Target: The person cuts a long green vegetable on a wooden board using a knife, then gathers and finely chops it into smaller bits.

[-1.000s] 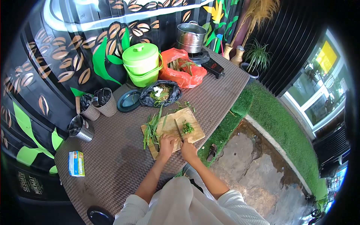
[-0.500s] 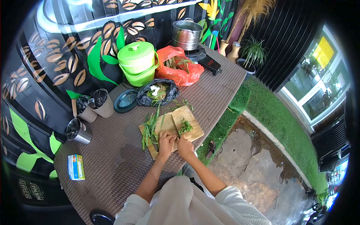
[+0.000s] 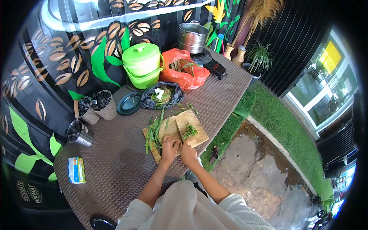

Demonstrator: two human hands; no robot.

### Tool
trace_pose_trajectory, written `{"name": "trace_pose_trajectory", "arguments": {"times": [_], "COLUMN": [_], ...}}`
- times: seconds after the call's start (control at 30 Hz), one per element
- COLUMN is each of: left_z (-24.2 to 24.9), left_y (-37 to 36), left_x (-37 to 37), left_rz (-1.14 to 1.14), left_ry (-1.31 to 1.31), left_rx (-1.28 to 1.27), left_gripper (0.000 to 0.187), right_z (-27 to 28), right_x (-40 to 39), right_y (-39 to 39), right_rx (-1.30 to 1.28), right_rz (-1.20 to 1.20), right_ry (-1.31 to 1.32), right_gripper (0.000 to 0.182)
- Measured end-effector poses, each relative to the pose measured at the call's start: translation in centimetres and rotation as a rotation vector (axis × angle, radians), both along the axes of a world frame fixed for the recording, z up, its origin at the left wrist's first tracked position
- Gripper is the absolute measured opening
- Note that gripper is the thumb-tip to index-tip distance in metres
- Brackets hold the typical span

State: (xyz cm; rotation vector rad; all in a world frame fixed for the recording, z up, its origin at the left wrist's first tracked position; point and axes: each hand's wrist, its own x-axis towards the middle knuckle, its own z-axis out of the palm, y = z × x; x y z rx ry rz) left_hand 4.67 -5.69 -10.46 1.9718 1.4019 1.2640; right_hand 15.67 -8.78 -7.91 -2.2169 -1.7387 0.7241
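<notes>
A wooden cutting board [image 3: 197, 122] lies near the table's right edge. My right hand [image 3: 188, 152] is closed round the handle of a knife [image 3: 178, 129], whose blade points away from me over the board. Close beside the blade, my left hand [image 3: 169, 147] presses down with bent fingers on green leaves, mostly hidden under them. Long green leaves [image 3: 153, 133] spread over the board's left part. To the right of the blade sits a small heap of chopped greens [image 3: 189, 131].
Beyond the board are a black plastic bag of scraps [image 3: 163, 96], a dark plate [image 3: 129, 103], a lime-green lidded bucket [image 3: 141, 63] and a red plastic bag [image 3: 186, 71]. A steel pot [image 3: 193, 38] stands on a portable stove [image 3: 215, 68]. Utensil holders [image 3: 105, 105] and a tissue pack [image 3: 76, 170] are left.
The view has shifted slightly. Both hands stay in nearly the same place on the board, with the knife still beside the left fingers.
</notes>
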Motion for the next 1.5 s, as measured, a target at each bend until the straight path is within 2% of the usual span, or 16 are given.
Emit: {"name": "trace_pose_trajectory", "arguments": {"times": [0.1,0.2,0.37,0.57,0.73,0.83,0.9,1.0,1.27,1.37,1.43,1.5], "left_z": [-0.6,-0.9,-0.9,0.3,-0.7,-0.7,-0.4,0.1,0.0,0.2,0.0,-0.2], "left_y": [-0.1,-0.1,-0.3,-0.3,-0.1,-0.2,-0.5,-0.5,-0.6,-0.9,-0.8,-0.7], "left_x": [0.2,0.1,0.3,0.0,0.0,-0.1,-0.1,0.0,0.0,0.1,0.0,-0.2], "left_rz": [0.019,-0.004,0.018,0.051,0.045,0.021,-0.002,-0.004,-0.007,0.004,0.019,0.020], "left_ry": [0.044,0.022,0.027,0.044,0.097,0.032,-0.088,-0.043,-0.016,0.002,0.018,-0.064], "left_rx": [0.108,0.066,0.050,0.005,0.025,0.009,-0.100,-0.092,-0.040,-0.028,-0.002,-0.053], "left_gripper": [0.009,0.011,0.010,0.010,0.009,0.012,0.022,0.029,0.026,0.024,0.023,0.021], "right_z": [0.2,0.2,-0.9,0.1,0.7,0.8,-0.2,-0.6,-0.6,-0.6,0.6,0.1], "right_x": [0.9,-0.2,0.2,-0.9,0.5,-0.1,-1.2,-0.3,-0.9,0.6,0.2,-0.5], "right_y": [0.7,-1.0,0.5,-1.4,0.6,-0.8,-1.4,0.0,-0.8,1.1,0.3,-0.9], "right_rx": [0.028,-0.003,0.135,0.024,0.013,0.075,0.047,0.081,0.064,0.040,0.022,0.015], "right_rz": [0.046,0.002,0.056,0.019,0.072,0.093,0.000,0.052,0.006,0.109,0.093,0.056], "right_ry": [0.004,-0.039,-0.073,-0.055,-0.008,-0.003,-0.054,-0.017,-0.064,0.015,0.024,0.002], "right_gripper": [0.039,0.036,0.031,0.030,0.031,0.031,0.032,0.033,0.032,0.034,0.035,0.036]}}
